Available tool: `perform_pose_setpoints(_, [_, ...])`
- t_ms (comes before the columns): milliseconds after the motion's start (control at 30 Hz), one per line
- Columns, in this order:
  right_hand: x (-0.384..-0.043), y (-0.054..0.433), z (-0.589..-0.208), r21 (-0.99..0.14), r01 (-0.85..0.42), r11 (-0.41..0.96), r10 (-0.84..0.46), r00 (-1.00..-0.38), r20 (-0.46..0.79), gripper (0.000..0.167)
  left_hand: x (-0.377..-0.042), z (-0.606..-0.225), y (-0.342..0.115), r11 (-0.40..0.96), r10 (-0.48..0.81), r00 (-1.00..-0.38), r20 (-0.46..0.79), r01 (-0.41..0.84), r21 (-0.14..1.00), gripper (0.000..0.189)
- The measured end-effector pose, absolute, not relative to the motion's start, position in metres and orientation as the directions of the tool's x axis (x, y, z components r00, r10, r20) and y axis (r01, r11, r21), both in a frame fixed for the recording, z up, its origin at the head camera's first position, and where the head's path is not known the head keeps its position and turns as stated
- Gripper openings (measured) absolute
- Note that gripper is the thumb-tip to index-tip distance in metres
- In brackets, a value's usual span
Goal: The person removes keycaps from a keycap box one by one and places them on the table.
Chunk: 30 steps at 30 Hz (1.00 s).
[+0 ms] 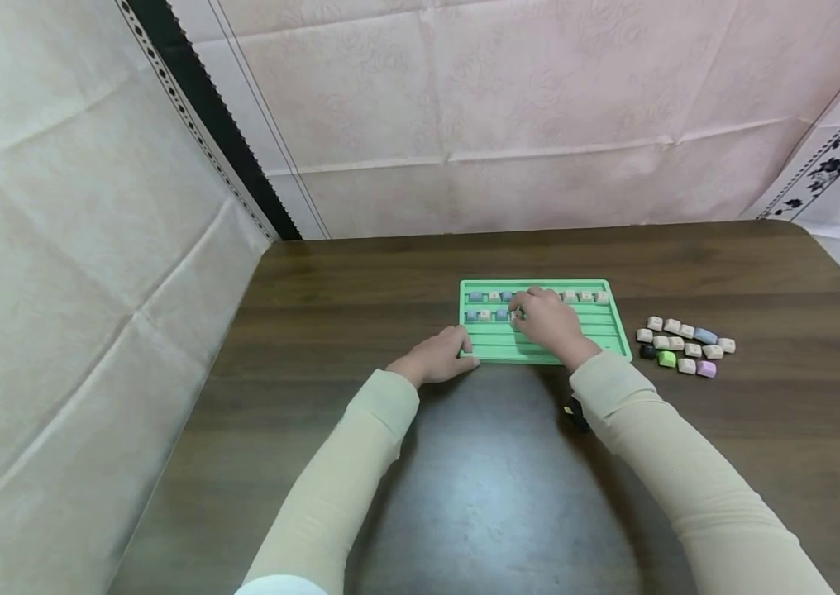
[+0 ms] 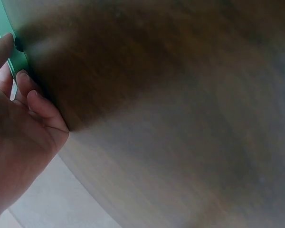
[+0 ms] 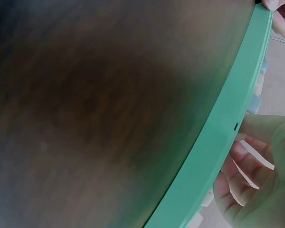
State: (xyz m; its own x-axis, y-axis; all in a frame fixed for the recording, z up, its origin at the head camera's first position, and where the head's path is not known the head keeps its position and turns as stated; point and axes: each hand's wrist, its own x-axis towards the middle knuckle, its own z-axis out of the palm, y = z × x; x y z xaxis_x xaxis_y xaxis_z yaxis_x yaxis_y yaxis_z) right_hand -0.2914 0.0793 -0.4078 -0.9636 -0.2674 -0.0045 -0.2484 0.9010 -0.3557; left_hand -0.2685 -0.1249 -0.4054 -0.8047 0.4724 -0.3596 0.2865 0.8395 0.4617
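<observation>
A light green ridged tray (image 1: 494,340) with rows of small keycaps lies on the table. My left hand (image 1: 441,355) grips its near left corner, thumb at the front edge and fingers along the side; the left wrist view shows this hand (image 2: 23,128) on the green edge. Over the tray's middle, my right hand (image 1: 548,321) pinches a whitish keycap (image 3: 240,137) at the end of the second row, mostly hidden by the fingers. Blue and white keycaps (image 1: 485,315) stand left of it. The top row holds more keycaps (image 1: 585,297), partly covered by the hand.
Right of the tray, a loose group of mostly white keycaps (image 1: 676,343) lies on the brown table (image 1: 465,463), with blue, green (image 1: 666,359), purple (image 1: 706,369) and black ones among them. A small dark object (image 1: 576,416) sits partly under the right forearm. Pale cloth (image 1: 554,107) hangs behind.
</observation>
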Motion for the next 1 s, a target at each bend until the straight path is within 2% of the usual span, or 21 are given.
perform_pose_setpoints(367, [-0.292,0.082,-0.408,-0.312,-0.281,0.907,-0.281,-0.959,0.047,0.024,-0.270,-0.406,-0.124,0.836,0.480,-0.805,-0.349,0.299,0.461,0.022])
perform_pose_setpoints(700, [-0.287,0.092,-0.400,-0.328,-0.315,0.891,-0.286,-0.949,0.134,0.023,-0.269,-0.406,-0.127,0.837,0.474,-0.808,-0.350,0.290,0.464,0.022])
perform_pose_setpoints(1000, [-0.277,0.106,-0.395,-0.340,-0.266,0.902,-0.242,-0.964,0.112,0.023,-0.268,-0.406,-0.127,0.832,0.474,-0.807,-0.353,0.279,0.479,0.022])
